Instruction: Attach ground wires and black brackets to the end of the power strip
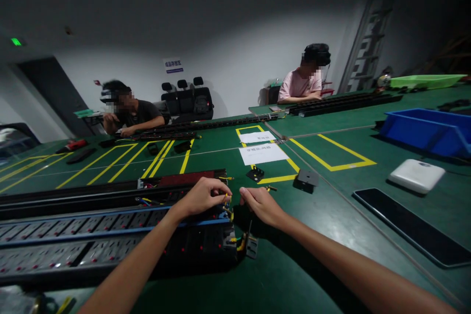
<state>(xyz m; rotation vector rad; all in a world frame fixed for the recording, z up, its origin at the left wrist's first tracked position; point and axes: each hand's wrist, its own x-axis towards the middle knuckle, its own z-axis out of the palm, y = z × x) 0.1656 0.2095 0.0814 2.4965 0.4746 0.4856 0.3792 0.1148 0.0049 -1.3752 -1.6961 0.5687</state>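
My left hand is closed in a pinch on a thin yellow wire at the end of the long black socket strips. Facing it, a small gap away, my right hand has thumb and finger pressed together. A small brass-coloured piece sticks out past its knuckles; whether the fingers grip it cannot be made out. Yellow and green wires show at the strip ends, and a small grey end piece hangs beside the nearest strip. Beyond my hands lie a black bracket and a black block.
On the green table to the right are a dark phone-like slab, a white box and a blue bin. Paper sheets lie ahead. Two people sit across the table by more strips.
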